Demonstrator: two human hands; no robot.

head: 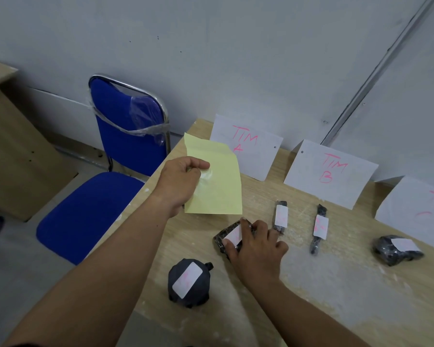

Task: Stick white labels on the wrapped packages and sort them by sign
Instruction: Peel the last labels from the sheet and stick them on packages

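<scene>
Right hand (257, 242), fingers spread, pressed the label (233, 236) to bond it onto the package (219, 244) near the TIM A sign (246, 146); left hand (179, 182) pinched the backing sheet (218, 186).

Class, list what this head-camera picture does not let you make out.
Head view:
Third sign: cut off by the right edge; its letter is unreadable.
Flat package: partly hidden under the right hand.
Round package: pink writing on its label too faint to read.
</scene>
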